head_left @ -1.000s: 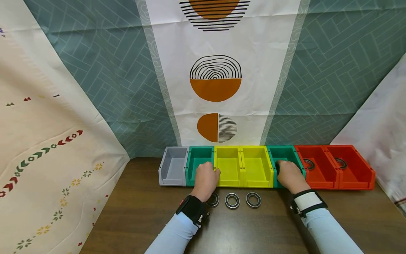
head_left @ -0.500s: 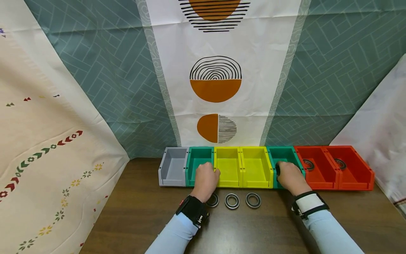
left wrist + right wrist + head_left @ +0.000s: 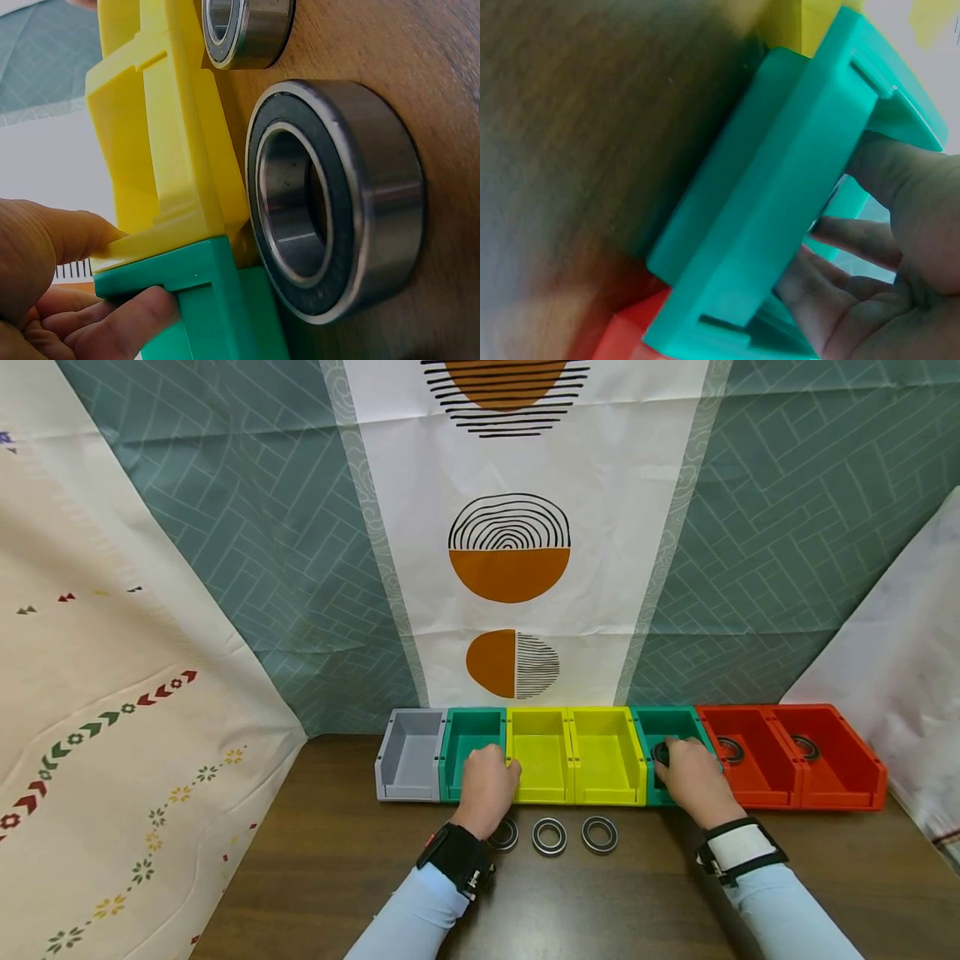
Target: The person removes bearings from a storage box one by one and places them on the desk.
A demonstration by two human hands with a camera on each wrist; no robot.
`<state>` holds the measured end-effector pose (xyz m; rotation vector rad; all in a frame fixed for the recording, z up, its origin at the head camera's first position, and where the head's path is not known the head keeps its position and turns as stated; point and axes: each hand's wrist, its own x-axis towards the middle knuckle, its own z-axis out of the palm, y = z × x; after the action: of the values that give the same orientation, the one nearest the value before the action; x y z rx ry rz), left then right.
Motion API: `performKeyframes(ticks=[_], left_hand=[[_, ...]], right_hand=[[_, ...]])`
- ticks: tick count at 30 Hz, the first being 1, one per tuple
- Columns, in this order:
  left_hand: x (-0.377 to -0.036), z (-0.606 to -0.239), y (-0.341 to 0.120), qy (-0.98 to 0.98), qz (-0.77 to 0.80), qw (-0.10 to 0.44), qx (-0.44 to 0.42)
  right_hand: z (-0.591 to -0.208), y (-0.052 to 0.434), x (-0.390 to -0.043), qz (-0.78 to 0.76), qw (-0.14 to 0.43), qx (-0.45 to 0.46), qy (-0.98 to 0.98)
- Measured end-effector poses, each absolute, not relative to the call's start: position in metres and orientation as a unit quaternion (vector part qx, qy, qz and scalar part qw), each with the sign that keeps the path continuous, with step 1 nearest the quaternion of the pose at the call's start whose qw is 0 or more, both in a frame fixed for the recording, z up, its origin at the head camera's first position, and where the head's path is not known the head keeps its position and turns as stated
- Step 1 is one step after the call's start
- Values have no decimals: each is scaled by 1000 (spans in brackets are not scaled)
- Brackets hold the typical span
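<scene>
At the left green bin, my left hand grips the front edges where that bin meets the yellow bin. Its thumb lies on the yellow edge and its fingers curl over the green one. My right hand is inside the right green bin, thumb and fingers to either side of a dark-ringed ball bearing. In the right wrist view the front wall hides the thumb tip and most of the bearing.
Three metal bearings lie on the table before the bins: one beside my left wrist, a middle one and a right one. A grey bin ends the row at left. Two red bins at right hold a bearing each.
My right hand has shifted slightly to the right and toward me, and more of the bearing in the green bin shows beside its fingers. The left hand stays where it was.
</scene>
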<state>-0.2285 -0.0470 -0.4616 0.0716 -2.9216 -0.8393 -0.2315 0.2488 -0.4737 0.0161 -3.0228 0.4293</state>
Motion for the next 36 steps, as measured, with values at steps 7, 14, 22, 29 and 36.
performKeyframes(ticks=[7, 14, 22, 29, 36], left_hand=[[-228, -463, -47, -960, -273, 53, 21], [-228, -465, -47, -959, -277, 58, 14], [-229, -465, -48, -959, -278, 62, 13], [-230, -465, -47, -958, -279, 66, 13], [-230, -465, -47, -960, -272, 71, 9]], right_hand=[[-466, 250, -228, 182, 77, -7, -980], [-459, 250, -221, 212, 146, -4, -966], [-452, 245, -212, 229, 230, 24, -946], [-444, 239, -200, 244, 262, 46, -933], [-436, 233, -185, 253, 269, 48, -928]])
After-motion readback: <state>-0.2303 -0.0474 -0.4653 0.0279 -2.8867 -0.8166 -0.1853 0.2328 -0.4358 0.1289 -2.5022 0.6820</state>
